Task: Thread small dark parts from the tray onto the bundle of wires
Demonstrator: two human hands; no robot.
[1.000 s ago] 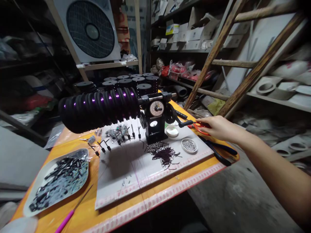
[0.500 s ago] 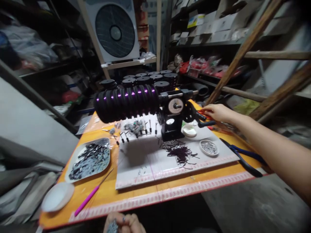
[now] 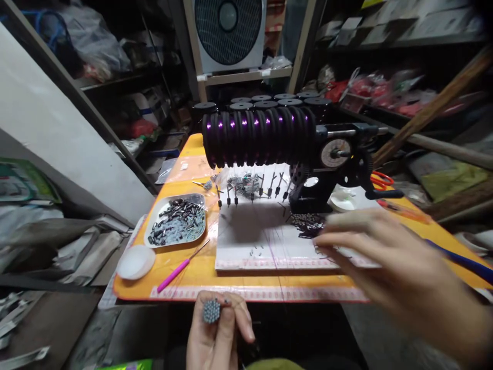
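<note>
Below the table's near edge, my left hand [image 3: 219, 329] is closed around a round bundle of small grey pieces [image 3: 211, 311], their ends facing up. A tiny dark bit shows by its fingertips. My right hand [image 3: 377, 267], smeared by motion, hangs over the right side of the white board [image 3: 246, 257], near a pile of thin dark tubes [image 3: 306, 226]; whether it holds anything is unclear. Behind stands a black hand-cranked winder [image 3: 311, 198] with a dial. Its shaft carries a row of black spools [image 3: 258, 136] wound with purple line; small black pieces hang on lines underneath.
Left of the board are a white tray [image 3: 148, 237] of dark and grey small parts, a white lid [image 3: 135, 262] and a pink-handled hook [image 3: 174, 275]. Orange handles [image 3: 382, 180] and blue-handled pliers [image 3: 462, 262] lie right. More black spools [image 3: 265, 104] stand behind, before a box fan [image 3: 228, 31].
My right hand has left the orange handles by the crank and moved nearer, over the board's right side. My left hand has risen further into view. The view has turned left.
</note>
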